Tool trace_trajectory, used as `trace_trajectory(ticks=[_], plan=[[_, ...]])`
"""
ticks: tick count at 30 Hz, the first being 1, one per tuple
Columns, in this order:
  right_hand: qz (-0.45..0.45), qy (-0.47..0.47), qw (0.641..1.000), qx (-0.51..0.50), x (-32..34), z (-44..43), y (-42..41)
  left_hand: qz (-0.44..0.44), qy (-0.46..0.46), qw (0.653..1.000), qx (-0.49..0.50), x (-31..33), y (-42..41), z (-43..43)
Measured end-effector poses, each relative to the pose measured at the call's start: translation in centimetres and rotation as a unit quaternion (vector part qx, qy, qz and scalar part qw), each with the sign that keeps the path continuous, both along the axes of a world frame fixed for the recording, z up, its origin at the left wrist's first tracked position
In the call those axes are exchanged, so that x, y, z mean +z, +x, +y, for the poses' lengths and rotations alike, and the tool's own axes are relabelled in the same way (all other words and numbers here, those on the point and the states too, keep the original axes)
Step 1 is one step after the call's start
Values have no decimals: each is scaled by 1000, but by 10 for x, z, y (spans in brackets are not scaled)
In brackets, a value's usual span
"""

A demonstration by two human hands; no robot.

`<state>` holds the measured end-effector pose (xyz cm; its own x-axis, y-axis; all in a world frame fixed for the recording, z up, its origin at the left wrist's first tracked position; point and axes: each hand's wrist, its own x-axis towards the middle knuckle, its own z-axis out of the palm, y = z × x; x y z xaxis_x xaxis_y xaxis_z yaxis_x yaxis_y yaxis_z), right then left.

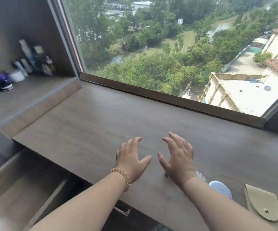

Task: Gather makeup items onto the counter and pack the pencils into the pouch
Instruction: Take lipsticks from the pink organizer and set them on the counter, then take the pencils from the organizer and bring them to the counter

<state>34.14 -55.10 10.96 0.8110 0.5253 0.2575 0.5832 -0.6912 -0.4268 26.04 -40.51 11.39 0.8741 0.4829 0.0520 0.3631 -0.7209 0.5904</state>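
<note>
Hands: both are hovering over the bare middle of the counter [93,117], palms down, thumbs pointing toward each other, and neither is touching the other.
Left hand [131,160]: fingers are spreading apart and curling slightly, gripping nothing; a coiled tan hair tie [122,179] is sitting around its wrist.
Right hand [178,157]: fingers are fanning apart and holding nothing, with the fingertips reaching toward the window [168,47].
Pouch [262,204]: a beige pouch is lying flat on the counter at the lower right, beside the right forearm, its rounded flap showing a small brass snap [266,210].
Pale blue object [220,189]: something rounded and light blue is lying on the counter between the right forearm and the pouch, partly hidden by the arm; possibly a compact, but the view is too blocked to tell.
Small thing under the right wrist [166,175]: a tan tip is peeking out at the heel of the palm; what it is cannot be told.
Shelf [18,100]: a raised wooden ledge is sitting at the left, one step above the counter.
Bottles [33,60]: a blurred cluster of white and dark bottles and tubes is standing at the back of the shelf, against the wall.
Jars [0,82]: a teal one and a purple one are resting near the left edge of the shelf, next to a white tub [16,75].
Drawer [20,185]: an open drawer is jutting out below the counter at the lower left.
</note>
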Motion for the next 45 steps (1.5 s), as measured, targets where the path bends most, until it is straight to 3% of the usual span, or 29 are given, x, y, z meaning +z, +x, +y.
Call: trace_trajectory(ticks=[5, 10, 14, 22, 26, 45], plan=[[-33, 10, 996, 88, 42, 88, -35, -22, 75, 990, 121, 48, -47, 68], [-60, 10, 967, 246, 86, 204, -120, -50, 153, 957, 239, 92, -137, 152], [-72, 17, 947, 314, 107, 284, -194, -50, 190, 930, 311, 120, -222, 215], [-50, 32, 922, 383, 117, 438, -351, 12, 280, 889, 363, 139, -403, 341], [-30, 30, 918, 395, 120, 491, -392, 27, 279, 880, 383, 139, -451, 391], [-18, 8, 922, 386, 69, 702, -333, 91, 208, 890, 396, 104, -397, 570]])
